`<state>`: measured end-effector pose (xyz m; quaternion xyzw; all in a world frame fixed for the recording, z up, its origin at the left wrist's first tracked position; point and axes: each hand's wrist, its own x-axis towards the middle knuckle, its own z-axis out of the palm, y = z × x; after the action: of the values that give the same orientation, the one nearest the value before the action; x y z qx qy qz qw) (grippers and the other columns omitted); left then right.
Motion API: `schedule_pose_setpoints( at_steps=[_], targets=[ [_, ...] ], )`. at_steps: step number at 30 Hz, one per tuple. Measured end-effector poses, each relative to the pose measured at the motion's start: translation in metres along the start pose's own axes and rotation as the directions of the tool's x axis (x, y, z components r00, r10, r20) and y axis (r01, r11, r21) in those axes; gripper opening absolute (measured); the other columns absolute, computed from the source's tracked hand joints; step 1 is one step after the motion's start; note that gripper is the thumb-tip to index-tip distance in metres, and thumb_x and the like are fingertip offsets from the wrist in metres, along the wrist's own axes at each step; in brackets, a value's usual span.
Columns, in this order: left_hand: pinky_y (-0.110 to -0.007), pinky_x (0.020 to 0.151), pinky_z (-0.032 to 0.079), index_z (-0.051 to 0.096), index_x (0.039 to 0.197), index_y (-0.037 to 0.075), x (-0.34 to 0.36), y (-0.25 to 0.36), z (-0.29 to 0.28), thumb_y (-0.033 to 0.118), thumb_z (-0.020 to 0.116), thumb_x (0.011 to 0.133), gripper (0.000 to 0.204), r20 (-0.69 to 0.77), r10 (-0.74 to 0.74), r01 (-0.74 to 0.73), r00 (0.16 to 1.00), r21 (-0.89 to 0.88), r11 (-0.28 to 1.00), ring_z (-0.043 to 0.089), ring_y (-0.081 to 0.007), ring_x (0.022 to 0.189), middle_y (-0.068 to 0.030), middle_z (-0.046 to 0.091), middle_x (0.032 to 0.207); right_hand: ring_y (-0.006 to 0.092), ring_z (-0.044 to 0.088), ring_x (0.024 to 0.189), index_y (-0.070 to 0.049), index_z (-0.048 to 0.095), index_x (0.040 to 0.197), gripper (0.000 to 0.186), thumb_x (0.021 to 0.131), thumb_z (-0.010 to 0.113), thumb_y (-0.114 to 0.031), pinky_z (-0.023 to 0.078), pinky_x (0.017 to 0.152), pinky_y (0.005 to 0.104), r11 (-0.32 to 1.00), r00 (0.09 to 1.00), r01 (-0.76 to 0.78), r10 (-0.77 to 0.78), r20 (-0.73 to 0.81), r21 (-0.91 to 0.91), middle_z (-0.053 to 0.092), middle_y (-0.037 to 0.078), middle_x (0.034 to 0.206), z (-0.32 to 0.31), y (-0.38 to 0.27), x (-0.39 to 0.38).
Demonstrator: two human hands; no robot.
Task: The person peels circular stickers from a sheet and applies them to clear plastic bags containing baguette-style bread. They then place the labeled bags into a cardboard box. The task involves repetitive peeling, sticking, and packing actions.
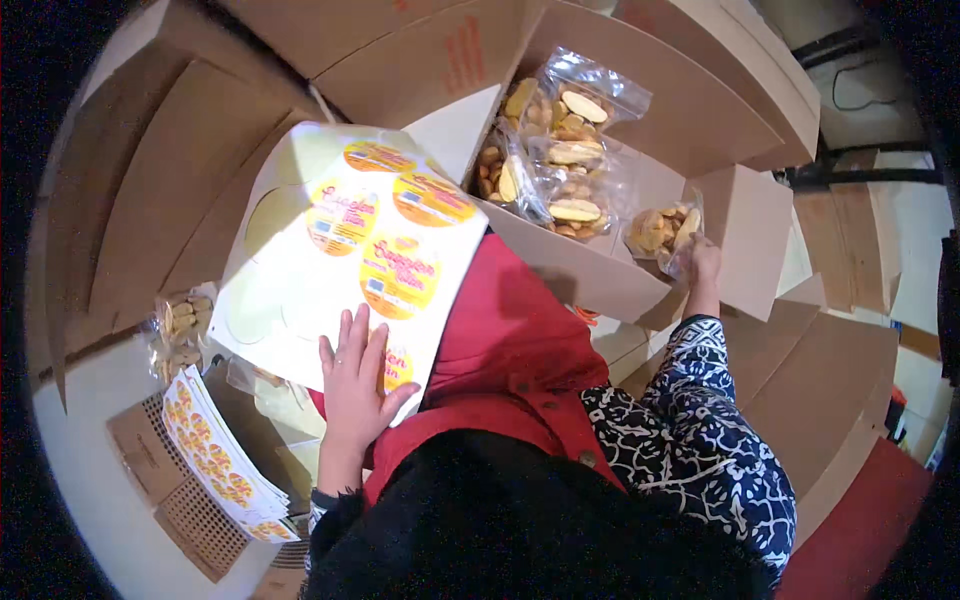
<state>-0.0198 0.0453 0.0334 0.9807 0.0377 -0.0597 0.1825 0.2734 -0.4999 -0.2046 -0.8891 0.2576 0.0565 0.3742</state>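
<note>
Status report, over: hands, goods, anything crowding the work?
Left hand open, flat on sticker sheet. Right hand at snack bag, grip unclear. More filled bags alongside in carton.

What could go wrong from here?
1. The sticker sheet lies partly over red cloth with the left hand flat on it; it might slide if that hand lifts.
2. The right hand grips the snack bag near one edge, so the bag could slip or twist.
3. The stack of sheets leans on the brown basket and could slide if bumped.
</note>
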Motion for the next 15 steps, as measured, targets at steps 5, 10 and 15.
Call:
schedule_pose_setpoints(
  at_steps=[5, 10, 15],
  targets=[
    [-0.057, 0.1, 0.014, 0.049, 0.119, 0.011, -0.034, -0.011, -0.008, 0.052, 0.057, 0.072, 0.063, 0.026, 0.039, -0.038, 0.999, -0.013, 0.999, 0.029, -0.0355, 0.127, -0.0136, 0.034, 0.137, 0.0211, 0.062, 0.076, -0.001, 0.062, 0.097, 0.027, 0.086, 0.047, -0.02, 0.051, 0.047, 0.0319, 0.907, 0.995, -0.094, 0.095, 0.017, 0.409, 0.06, 0.014, 0.083, 0.036, -0.142, -0.017],
    [-0.054, 0.101, 0.015, 0.052, 0.117, 0.013, -0.038, -0.02, -0.007, 0.054, 0.055, 0.072, 0.061, 0.01, 0.102, -0.102, 0.995, -0.034, 0.994, 0.032, -0.0335, 0.126, -0.012, 0.038, 0.134, 0.0291, 0.053, 0.101, 0.001, 0.042, 0.124, 0.052, 0.084, 0.055, -0.03, 0.048, 0.081, 0.038, 0.802, 0.902, -0.171, -0.106, 0.418, 0.573, 0.047, 0.021, 0.119, 0.083, -0.179, 0.011],
    [-0.051, 0.103, 0.015, 0.055, 0.114, 0.014, -0.051, -0.028, -0.008, 0.055, 0.055, 0.072, 0.058, 0.029, 0.17, -0.168, 0.985, -0.06, 0.984, 0.035, -0.0306, 0.125, -0.0083, 0.042, 0.132, 0.0349, 0.043, 0.112, -0.006, 0.039, 0.125, 0.055, 0.08, 0.058, -0.031, 0.032, 0.096, 0.0418, 0.788, 0.826, 0.446, -0.545, -0.145, -0.425, 0.047, 0.023, 0.119, 0.11, -0.24, -0.029]
  ],
)
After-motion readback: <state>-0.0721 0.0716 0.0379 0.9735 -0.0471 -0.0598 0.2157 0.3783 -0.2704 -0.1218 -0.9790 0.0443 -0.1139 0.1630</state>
